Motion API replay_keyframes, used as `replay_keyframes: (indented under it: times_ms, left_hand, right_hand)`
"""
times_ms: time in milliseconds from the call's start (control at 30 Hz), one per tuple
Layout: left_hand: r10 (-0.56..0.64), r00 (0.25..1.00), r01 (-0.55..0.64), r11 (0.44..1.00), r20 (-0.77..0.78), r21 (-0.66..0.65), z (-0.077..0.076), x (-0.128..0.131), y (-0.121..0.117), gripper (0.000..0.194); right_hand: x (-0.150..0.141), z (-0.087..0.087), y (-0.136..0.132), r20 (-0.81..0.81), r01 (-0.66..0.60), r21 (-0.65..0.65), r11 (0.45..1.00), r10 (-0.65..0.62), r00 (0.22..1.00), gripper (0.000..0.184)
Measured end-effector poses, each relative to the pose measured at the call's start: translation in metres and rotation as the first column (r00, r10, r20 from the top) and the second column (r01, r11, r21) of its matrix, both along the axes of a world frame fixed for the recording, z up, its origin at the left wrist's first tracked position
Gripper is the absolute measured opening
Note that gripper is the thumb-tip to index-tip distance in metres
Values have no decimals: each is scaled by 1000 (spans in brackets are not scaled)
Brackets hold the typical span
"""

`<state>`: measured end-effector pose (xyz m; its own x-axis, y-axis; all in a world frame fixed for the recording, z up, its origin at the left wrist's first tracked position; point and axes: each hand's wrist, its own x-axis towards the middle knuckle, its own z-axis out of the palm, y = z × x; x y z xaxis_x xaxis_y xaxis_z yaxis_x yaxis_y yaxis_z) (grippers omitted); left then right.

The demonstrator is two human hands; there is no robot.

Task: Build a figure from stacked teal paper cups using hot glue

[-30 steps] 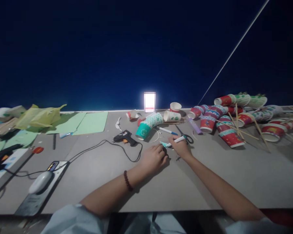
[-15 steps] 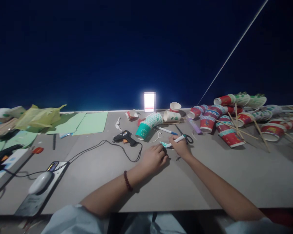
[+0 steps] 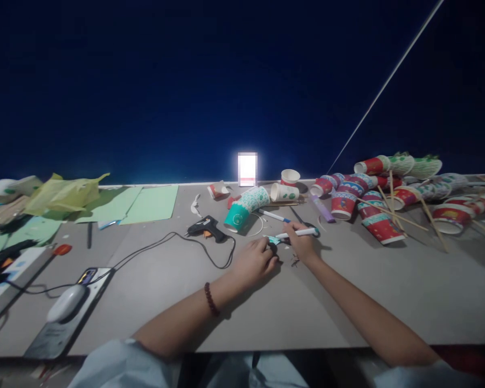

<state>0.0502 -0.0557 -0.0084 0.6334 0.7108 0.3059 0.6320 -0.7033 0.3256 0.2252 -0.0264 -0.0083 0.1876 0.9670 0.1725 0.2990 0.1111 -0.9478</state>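
My right hand (image 3: 302,247) is closed round a white marker (image 3: 306,232), which lies nearly level with its tip pointing left. Just left of that tip is a small teal-and-white piece (image 3: 272,240), apparently cut from a paper cup. Curled fingers of my left hand (image 3: 255,263) press its near edge against the table; the fingertips partly hide it. Behind my right hand lie black-handled scissors (image 3: 303,216), largely covered by the hand. A second white pen with a blue end (image 3: 275,216) rests farther back.
A black glue gun (image 3: 207,228) with its cord lies left of my hands. Behind them is a bent tube of joined paper cups (image 3: 248,206). More joined cups (image 3: 343,205) and wooden sticks crowd the right. At left are a phone (image 3: 60,339), mouse (image 3: 68,303) and power strip (image 3: 14,275).
My right hand has shifted slightly right with the marker. The marker has turned flatter, and its tip has drawn away from the teal piece. My left hand stays where it was.
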Motion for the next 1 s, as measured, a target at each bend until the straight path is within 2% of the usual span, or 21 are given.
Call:
replay_keyframes:
  times_ms: [200, 400, 733, 1000]
  left_hand:
    - [1, 1000, 0, 999, 25, -48, 5, -1, 1, 24]
    - [19, 1000, -19, 999, -22, -43, 5, -2, 2, 25]
    - [11, 999, -13, 998, -32, -56, 6, -2, 2, 28]
    - [17, 998, -21, 998, -57, -62, 6, -2, 2, 29]
  right_hand:
    - [1, -4, 5, 66, -82, -21, 996, 83, 994, 39]
    - [-1, 5, 3, 203, -129, -2, 992, 126, 971, 37]
    - [0, -2, 6, 166, -98, -11, 995, 99, 981, 37]
    - [-3, 7, 3, 214, -130, 1, 991, 127, 968, 37]
